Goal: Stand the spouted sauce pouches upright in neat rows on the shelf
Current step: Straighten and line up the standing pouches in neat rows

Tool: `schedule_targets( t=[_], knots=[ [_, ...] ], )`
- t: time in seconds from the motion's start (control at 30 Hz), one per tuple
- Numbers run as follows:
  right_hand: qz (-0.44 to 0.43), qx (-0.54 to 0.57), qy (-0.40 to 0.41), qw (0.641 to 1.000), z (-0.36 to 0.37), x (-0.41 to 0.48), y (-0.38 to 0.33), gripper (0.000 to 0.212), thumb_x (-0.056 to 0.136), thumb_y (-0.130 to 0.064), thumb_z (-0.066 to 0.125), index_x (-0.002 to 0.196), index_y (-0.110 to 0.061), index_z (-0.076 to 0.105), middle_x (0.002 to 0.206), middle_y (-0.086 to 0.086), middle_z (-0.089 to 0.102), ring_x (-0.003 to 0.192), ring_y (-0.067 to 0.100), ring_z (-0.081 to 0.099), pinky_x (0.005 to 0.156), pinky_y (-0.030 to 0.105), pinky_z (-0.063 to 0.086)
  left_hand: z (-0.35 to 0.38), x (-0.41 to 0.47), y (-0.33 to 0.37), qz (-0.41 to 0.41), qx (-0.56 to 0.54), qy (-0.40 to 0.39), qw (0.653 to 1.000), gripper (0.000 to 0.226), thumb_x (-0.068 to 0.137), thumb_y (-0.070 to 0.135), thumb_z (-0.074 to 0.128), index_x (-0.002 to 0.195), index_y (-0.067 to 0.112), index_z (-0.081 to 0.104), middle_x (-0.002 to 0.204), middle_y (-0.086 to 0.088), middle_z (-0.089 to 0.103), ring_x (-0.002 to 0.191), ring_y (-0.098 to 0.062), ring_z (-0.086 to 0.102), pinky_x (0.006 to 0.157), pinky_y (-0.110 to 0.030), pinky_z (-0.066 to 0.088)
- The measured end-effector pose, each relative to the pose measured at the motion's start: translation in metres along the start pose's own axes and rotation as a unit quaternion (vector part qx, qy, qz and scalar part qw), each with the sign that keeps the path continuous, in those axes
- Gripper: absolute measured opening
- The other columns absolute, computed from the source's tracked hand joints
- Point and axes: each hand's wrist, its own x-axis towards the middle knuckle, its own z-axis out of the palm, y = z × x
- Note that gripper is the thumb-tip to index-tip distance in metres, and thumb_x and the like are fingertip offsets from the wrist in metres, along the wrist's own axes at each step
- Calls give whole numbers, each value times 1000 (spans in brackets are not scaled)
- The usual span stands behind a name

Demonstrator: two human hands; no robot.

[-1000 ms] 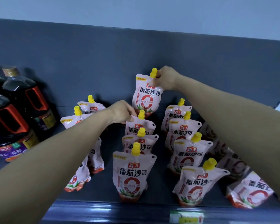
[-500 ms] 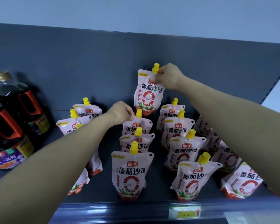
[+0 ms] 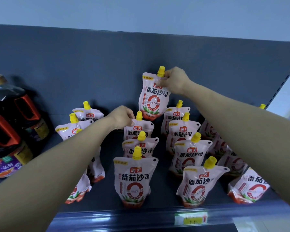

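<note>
a dark grey shelf with a grey back wall holds many tomato sauce pouches with yellow caps. the right hand pinches the top of the lifted pouch by its spout and holds it up above the others, close to the back wall. the left hand pinches the top corner of the back pouch in the middle row, which stands upright with two more in front of it. another row stands just to the right. at the far right a leaning pouch tips over. big dark sauce bottles with red handles stand on the left.
</note>
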Motion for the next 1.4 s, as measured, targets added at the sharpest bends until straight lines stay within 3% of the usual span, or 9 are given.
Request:
schedule_targets(
  t=[0.13,0.23,0.4,0.57,0.67,0.77,1.03,1.2,1.4],
  knots=[
    [3,-11,-14,1000,5,1,3,25,93,-20,59,110,-4,66,106,13,70,92,21,67,70,25,50,0,-2,3,3,-41,-19,999,18,78,1,69,87,16,65,95,-7,66,98,-22,61,92,-35,48],
    [5,-12,-20,1000,8,3,4,24,92,-20,60,109,-5,67,105,13,70,92,22,67,70,26,52,-1,-5,7,4,-50,-21,999,21,78,0,66,91,16,66,98,-7,67,101,-21,61,92,-32,47],
    [-1,9,5,1000,-2,5,1,22,93,-22,59,103,-4,67,98,9,68,87,19,64,73,27,49,-2,-7,14,-8,-64,-6,998,19,84,4,55,94,17,64,81,3,61,86,-14,55,78,-24,43],
    [-6,70,49,996,-13,7,-4,21,93,-20,59,104,-5,68,94,6,67,85,17,63,72,26,48,-3,-6,21,-33,-105,18,994,17,80,-1,48,66,8,53,64,-4,47,59,-20,43,57,-21,37],
    [-5,138,60,989,-15,6,-6,19,92,-19,59,102,-5,67,96,8,69,85,18,66,72,26,53,-3,-4,17,-61,-227,29,972,16,86,1,48,89,11,61,69,-3,57,55,-12,57,58,-22,44],
    [-8,209,53,976,-18,3,-9,12,92,-17,59,99,-8,65,95,6,70,77,13,67,63,19,53,-3,-3,13,-77,-348,8,934,22,91,5,52,112,6,59,81,-5,64,71,-14,61,63,-27,49],
    [-3,231,21,973,-9,1,-13,19,93,-16,58,108,-6,65,93,3,69,75,6,65,60,15,48,-9,-9,8,-89,-486,-60,868,16,88,12,50,87,10,67,81,-2,72,83,-16,66,69,-31,50],
    [8,227,23,974,-6,0,-12,21,93,-16,58,110,-5,64,93,2,69,73,5,65,56,14,47,-8,-10,10,-81,-473,-36,877,19,91,24,57,102,10,61,95,-2,68,99,-19,62,69,-35,51],
    [12,203,46,978,-6,3,-16,24,94,-16,56,115,-6,63,96,4,68,83,15,67,68,23,54,-6,-13,13,-63,-454,-44,888,21,92,20,56,109,9,60,94,-5,68,90,-20,64,73,-39,53]
  ],
)
